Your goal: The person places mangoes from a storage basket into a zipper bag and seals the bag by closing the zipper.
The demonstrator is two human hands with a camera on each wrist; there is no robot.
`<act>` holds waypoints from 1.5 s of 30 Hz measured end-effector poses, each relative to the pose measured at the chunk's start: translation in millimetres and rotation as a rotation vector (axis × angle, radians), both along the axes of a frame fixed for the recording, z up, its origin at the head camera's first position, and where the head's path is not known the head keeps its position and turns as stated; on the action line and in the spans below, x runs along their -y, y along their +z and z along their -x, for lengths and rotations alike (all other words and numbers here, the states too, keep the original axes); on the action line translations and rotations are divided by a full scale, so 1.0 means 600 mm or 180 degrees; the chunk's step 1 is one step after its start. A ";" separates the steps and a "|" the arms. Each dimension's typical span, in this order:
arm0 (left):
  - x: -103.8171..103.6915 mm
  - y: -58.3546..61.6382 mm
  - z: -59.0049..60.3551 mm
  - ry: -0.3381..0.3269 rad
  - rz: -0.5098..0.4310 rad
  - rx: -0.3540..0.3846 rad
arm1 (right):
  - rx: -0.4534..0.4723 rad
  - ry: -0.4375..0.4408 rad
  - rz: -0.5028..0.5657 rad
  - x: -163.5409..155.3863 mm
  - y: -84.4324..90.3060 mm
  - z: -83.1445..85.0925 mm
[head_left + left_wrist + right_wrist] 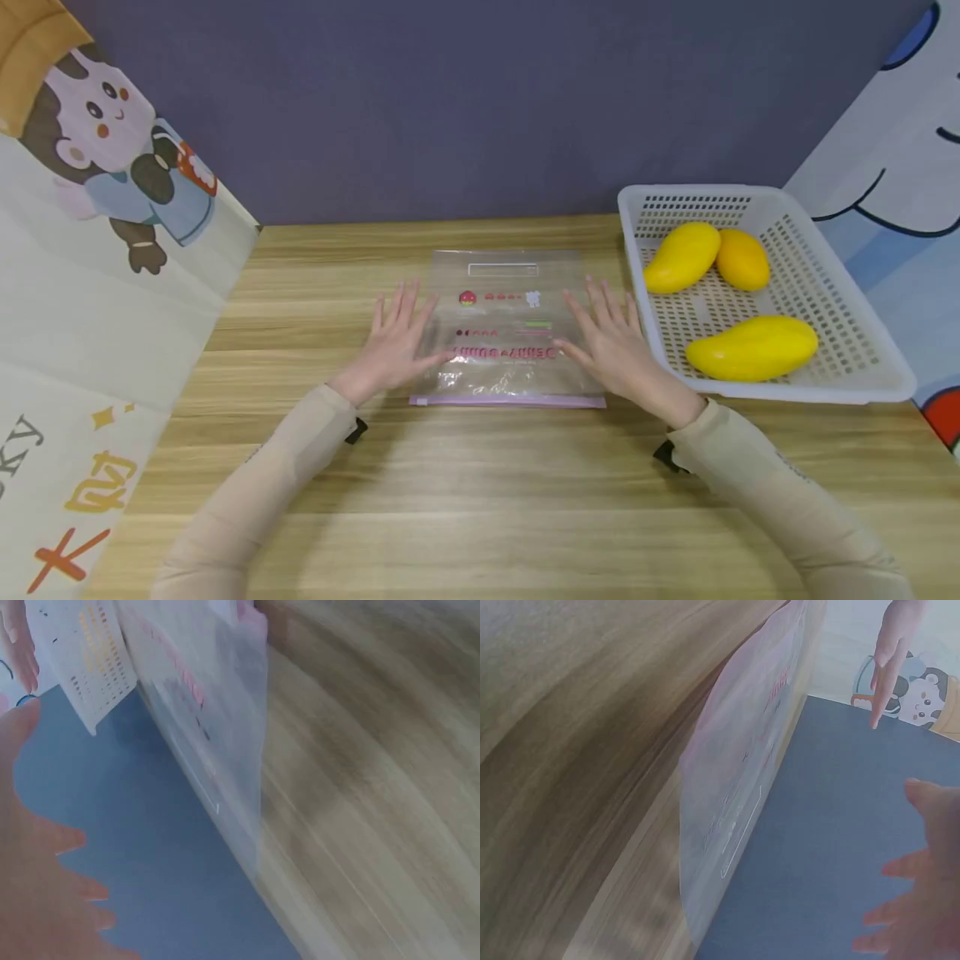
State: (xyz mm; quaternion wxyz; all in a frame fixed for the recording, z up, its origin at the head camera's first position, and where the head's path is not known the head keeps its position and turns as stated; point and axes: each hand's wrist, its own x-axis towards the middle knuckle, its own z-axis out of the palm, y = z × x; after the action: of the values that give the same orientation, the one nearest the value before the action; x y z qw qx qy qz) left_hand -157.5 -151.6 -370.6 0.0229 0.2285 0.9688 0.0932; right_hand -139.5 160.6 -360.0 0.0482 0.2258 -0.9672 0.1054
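My left hand [392, 343] and right hand [615, 343] lie flat with fingers spread, holding nothing, at the clear zip bag's [504, 333] side edges on the table [480, 483].

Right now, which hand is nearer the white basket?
Right. The right hand lies on the clear bag's right edge, just beside the basket. The left hand is at the bag's far left edge.

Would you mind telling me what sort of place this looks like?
Probably a staged tabletop set: a wooden table walled by cartoon-printed panels, bearing a clear printed zip bag and a white perforated plastic basket.
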 end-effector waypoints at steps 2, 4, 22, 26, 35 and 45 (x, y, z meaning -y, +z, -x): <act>0.000 -0.001 -0.003 -0.0070 0.0002 0.0071 | -0.0017 0.0056 0.0016 -0.002 -0.001 0.001; -0.002 -0.003 -0.006 -0.0165 -0.0003 0.0163 | -0.0030 0.0120 0.0033 -0.005 -0.002 0.001; -0.032 -0.028 -0.035 -0.1135 -0.0025 0.0029 | -0.0262 0.0949 0.0304 -0.014 -0.006 -0.010; -0.040 -0.032 -0.038 -0.1192 -0.0094 0.0057 | -0.0202 0.1045 0.0356 -0.012 -0.011 -0.013; -0.053 -0.042 -0.039 -0.1334 0.0025 0.0054 | -0.0119 0.1054 0.0501 -0.006 -0.029 -0.021; -0.054 -0.052 -0.029 -0.1512 -0.0131 -0.0070 | 0.0443 0.0694 0.0858 -0.004 -0.028 -0.030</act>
State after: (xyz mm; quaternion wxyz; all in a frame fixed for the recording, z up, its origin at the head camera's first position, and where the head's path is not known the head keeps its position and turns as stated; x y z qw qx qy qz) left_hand -139.9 -118.9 -401.9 0.0290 0.4514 0.8859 0.1025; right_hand -121.3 162.8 -376.8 -0.0007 0.3129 -0.9152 0.2540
